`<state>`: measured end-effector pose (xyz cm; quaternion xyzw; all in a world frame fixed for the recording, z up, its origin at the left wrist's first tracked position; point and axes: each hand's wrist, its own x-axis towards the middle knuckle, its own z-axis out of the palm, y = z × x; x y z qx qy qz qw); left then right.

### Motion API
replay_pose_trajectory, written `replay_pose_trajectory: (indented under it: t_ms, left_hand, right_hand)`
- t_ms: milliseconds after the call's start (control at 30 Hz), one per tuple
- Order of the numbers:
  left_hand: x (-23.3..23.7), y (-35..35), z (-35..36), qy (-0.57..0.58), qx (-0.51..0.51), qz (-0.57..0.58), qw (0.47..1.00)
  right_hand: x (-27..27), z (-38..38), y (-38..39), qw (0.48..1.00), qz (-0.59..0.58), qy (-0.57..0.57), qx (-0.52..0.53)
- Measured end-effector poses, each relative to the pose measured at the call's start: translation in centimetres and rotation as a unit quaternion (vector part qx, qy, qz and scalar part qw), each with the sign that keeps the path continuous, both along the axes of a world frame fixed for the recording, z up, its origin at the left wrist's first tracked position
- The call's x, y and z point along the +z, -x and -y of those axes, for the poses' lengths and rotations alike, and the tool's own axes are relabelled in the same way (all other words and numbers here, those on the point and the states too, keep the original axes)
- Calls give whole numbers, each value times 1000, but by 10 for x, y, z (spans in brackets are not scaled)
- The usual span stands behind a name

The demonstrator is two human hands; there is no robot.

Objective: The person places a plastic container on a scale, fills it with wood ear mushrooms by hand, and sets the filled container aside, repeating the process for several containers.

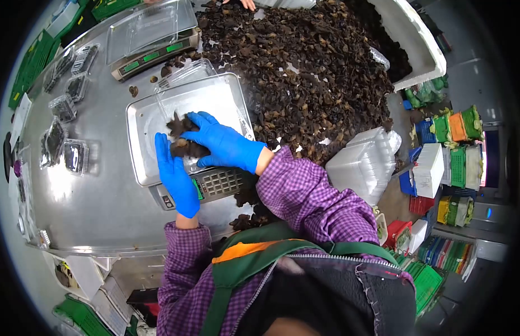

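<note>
Both my hands wear blue gloves and are over the metal pan (138, 120) of a digital scale (218, 185). A small clump of dark wood ear mushrooms (188, 149) is between them, apparently over clear plastic that is mostly hidden. My right hand (229, 144) grips the clump from the right, fingers curved over it and thumb below. My left hand (176, 179) is held flat along the left side of the clump, fingers stretched out. A clear plastic lid or tray (187, 73) lies at the pan's far edge.
A large heap of wood ear mushrooms (310, 73) covers the table's right. Stacked clear containers (363, 162) stand beside it, near a white foam box (428, 45). Filled clear boxes (76, 157) sit at left. Another scale (153, 56) and another person's hand (240, 3) are at the far side.
</note>
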<state>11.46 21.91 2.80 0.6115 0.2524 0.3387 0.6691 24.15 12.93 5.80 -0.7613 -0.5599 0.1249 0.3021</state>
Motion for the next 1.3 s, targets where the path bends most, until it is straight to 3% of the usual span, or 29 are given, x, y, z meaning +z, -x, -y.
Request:
replay_pose_trajectory:
  t_ms: [67,167,233,300,333,400,467,533,667,767,867,900,1067,1100,1133,1200,1300]
  left_hand:
    - [-2,1,-4,40,-14,3,999]
    - [1,0,-5,0,-40,-23,999]
    - [-10,1,-12,-124,-76,-62,987]
    - [-9,1,-11,-100,-67,-68,990]
    - [-7,3,-10,-77,-62,-69,993]
    - [-1,5,-9,-54,-29,-76,995]
    - [2,6,-9,-45,-2,-75,996]
    - [2,8,-10,-44,18,-82,996]
    - [-8,13,-9,-57,0,-109,992]
    - [-8,17,-6,-54,-27,-131,990]
    - [-9,18,-3,-98,-25,-143,984]
    - [-7,17,-2,-99,-23,-144,984]
    - [4,10,-2,-214,-13,-121,969]
    - [10,5,-4,-265,-16,-100,959]
    - [16,1,-3,-265,-15,-100,959]
    - [25,-7,-2,-320,-27,-88,943]
    - [0,-12,-9,-357,-46,-112,926]
  right_hand:
    - [8,8,-3,999,-53,2,13]
    - [10,33,-19,987,-128,-51,-80]
    - [0,62,-44,976,-89,-99,-172]
    - [-18,97,-79,957,36,-83,-275]
    - [-32,116,-89,915,152,17,-374]
    - [-82,150,-105,845,123,164,-493]
    - [-141,180,-114,887,11,127,-443]
    - [-146,180,-107,893,-77,83,-435]
    - [-113,175,-97,896,-163,-32,-412]
    - [-45,160,-80,823,-391,-56,-408]
    - [-4,148,-72,858,-358,-75,-362]
    - [-5,141,-73,919,-231,-135,-290]
    - [46,88,-44,942,-248,-132,-184]
    - [47,63,-41,974,-170,-131,-73]
    - [43,50,-40,979,-170,-111,-25]
    - [33,26,-36,993,-83,-81,23]
    - [-3,10,-43,997,0,-66,49]
